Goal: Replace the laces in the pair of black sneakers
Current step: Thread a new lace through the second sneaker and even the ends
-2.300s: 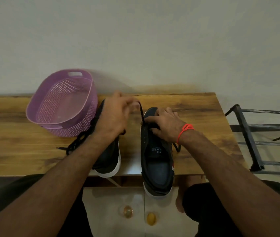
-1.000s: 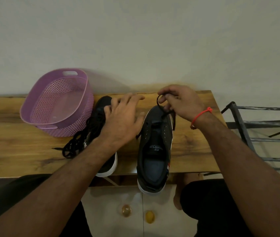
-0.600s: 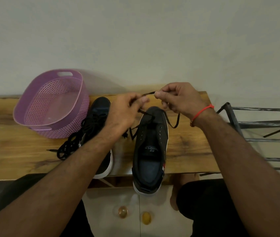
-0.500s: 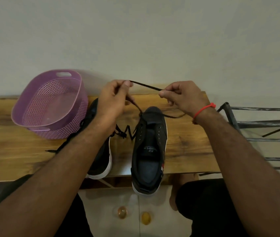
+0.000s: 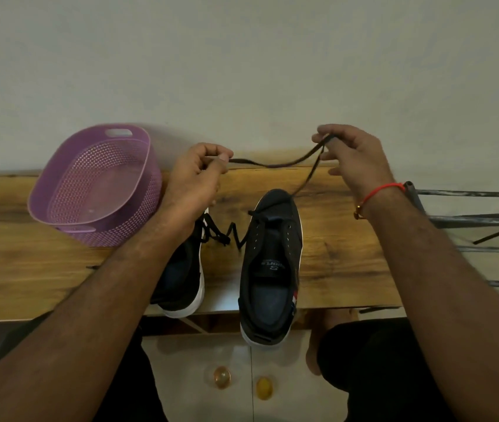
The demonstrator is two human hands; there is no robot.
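A flat black lace [image 5: 275, 163] sags between the two hands: the left hand [image 5: 195, 175] pinches one part, the right hand [image 5: 350, 156] pinches it higher — both grips grasp the lace. It runs down to the right sneaker [image 5: 269, 266], black canvas with a white sole, beside the left sneaker [image 5: 181, 278]. Both stand on the grainy wooden surface [image 5: 333, 254] near a perforated purple plastic basket [image 5: 96, 184], against a plain pale wall [image 5: 242, 56].

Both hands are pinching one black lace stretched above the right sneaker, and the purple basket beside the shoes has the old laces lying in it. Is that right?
Not quite. The head view shows the purple basket holding no laces. The rest stands: left hand and right hand pinch one black lace above the right sneaker.
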